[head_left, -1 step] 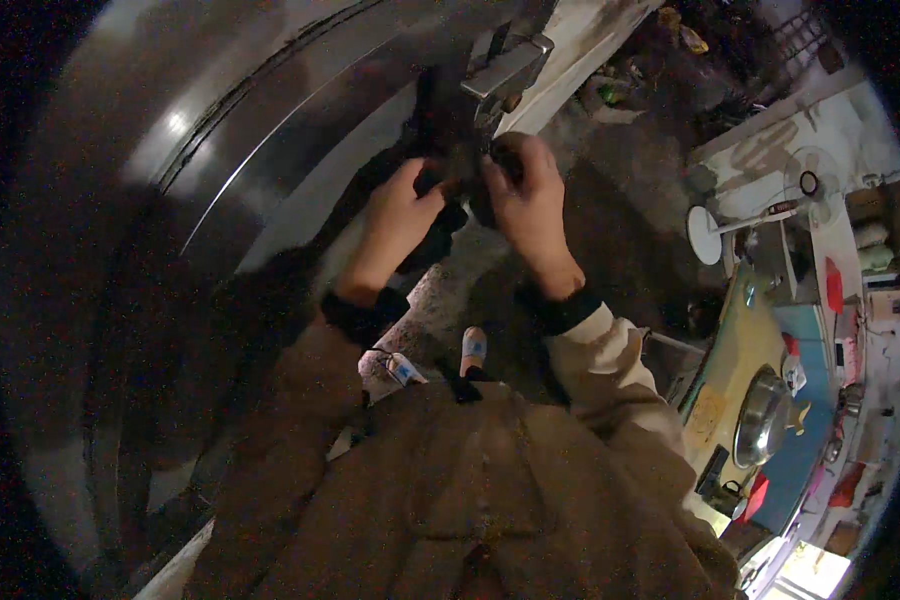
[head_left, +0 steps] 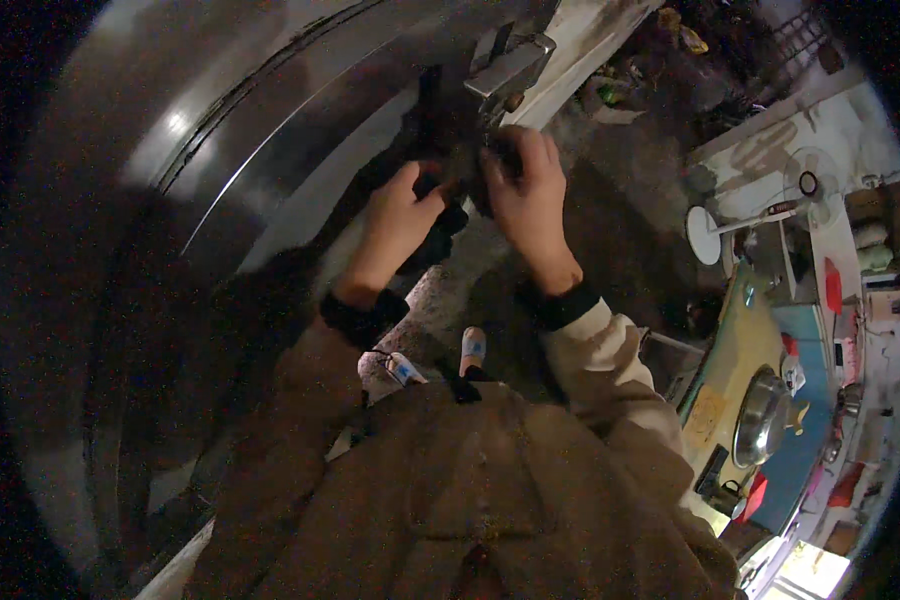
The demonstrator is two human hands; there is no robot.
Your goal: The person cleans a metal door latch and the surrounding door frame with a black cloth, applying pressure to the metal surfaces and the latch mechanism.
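Note:
My left hand (head_left: pixel 398 222) is closed, its fingers curled around something dark that I cannot make out. Facing it, my right hand (head_left: pixel 530 195) is closed too, thumb and fingers bent toward each other; deep shadow hides what lies between them. A dark, cloth-like shape (head_left: pixel 440 240) hangs beneath the left hand's fingers. Just beyond the right hand's fingertips is a flat, bracket-like metal piece (head_left: pixel 510 72), beside a pale edge. The two hands are a short gap apart.
A large, dark, shiny metal surface (head_left: pixel 300 90) curves along the left. At the right, a table (head_left: pixel 715 400) bears a steel bowl (head_left: pixel 762 415), with a small white fan (head_left: pixel 705 235) beyond it. My shoes (head_left: pixel 473 345) stand on the floor below.

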